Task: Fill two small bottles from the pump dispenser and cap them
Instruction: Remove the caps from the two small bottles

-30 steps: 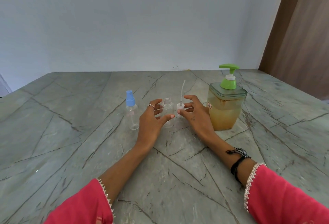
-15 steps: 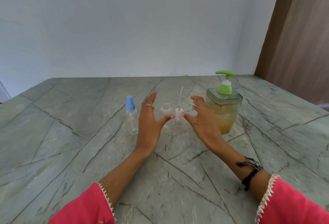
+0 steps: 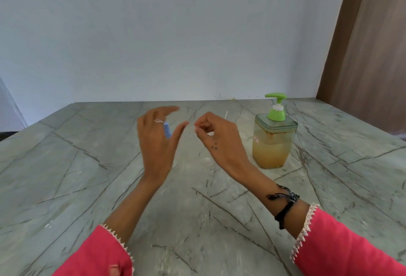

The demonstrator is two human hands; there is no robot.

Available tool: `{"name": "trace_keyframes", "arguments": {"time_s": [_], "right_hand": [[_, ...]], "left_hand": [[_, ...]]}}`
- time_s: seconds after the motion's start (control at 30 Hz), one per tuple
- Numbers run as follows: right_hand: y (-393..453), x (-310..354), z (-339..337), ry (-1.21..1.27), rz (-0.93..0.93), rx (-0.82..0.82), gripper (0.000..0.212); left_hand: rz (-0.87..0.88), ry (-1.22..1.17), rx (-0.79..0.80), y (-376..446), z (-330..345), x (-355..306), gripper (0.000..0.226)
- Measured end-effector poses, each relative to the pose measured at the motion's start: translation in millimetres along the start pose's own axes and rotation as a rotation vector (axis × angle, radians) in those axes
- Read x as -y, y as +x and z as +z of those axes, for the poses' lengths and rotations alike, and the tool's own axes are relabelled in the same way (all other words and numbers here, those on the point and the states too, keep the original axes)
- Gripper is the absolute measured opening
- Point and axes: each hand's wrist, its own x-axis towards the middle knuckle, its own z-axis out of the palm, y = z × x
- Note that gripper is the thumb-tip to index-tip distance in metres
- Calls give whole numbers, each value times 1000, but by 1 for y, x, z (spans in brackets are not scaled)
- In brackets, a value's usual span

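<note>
The pump dispenser [image 3: 272, 141], a clear square jar of yellowish liquid with a green pump, stands at the right. My left hand [image 3: 157, 141] is raised above the table with straight, spread fingers and holds nothing. Behind it shows the blue cap of a small spray bottle [image 3: 167, 129]. My right hand [image 3: 219, 141] is raised too, its fingers curled toward the thumb, with nothing plainly held. It hides most of the open clear bottle, whose base [image 3: 207, 160] shows below it. Above the knuckles pokes the thin white tube of the loose spray cap [image 3: 226, 115].
The grey veined stone table [image 3: 66, 177] stretches wide on all sides. A pale wall runs along its far edge, and a brown wooden panel [image 3: 373, 56] stands at the right.
Both hands have lifted off the table, away from the clear bottle and the spray cap. My right hand's fingers have curled in. The bottles and dispenser have stayed in place.
</note>
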Motion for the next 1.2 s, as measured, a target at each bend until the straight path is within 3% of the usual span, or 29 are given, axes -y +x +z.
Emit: {"name": "trace_keyframes", "arguments": {"time_s": [0.1,0.17,0.3,0.4,0.57,0.7,0.93,1.2], "right_hand": [[10,10,13,9,-13,25,10],[14,15,21,19,-1,40,11],[16,19,31,23,9,53,11],[12,19,32,19,19,57,10],[6,19,15,4,54,65,33],[3,17,4,-98,88,92,38],[-3,12,15,-292,78,135,39],[1,15,15,-86,41,181,42]], "left_hand": [[-275,15,81,3,-11,25,71],[-399,55,185,-1,-12,38,83],[-523,-70,360,-10,-9,50,65],[-490,-113,392,-12,-7,46,41],[-455,-212,369,-15,-6,29,34],[-404,-266,381,-21,-2,16,30],[-367,-276,451,-26,2,13,28],[-445,-370,470,-24,-1,16,45]]}}
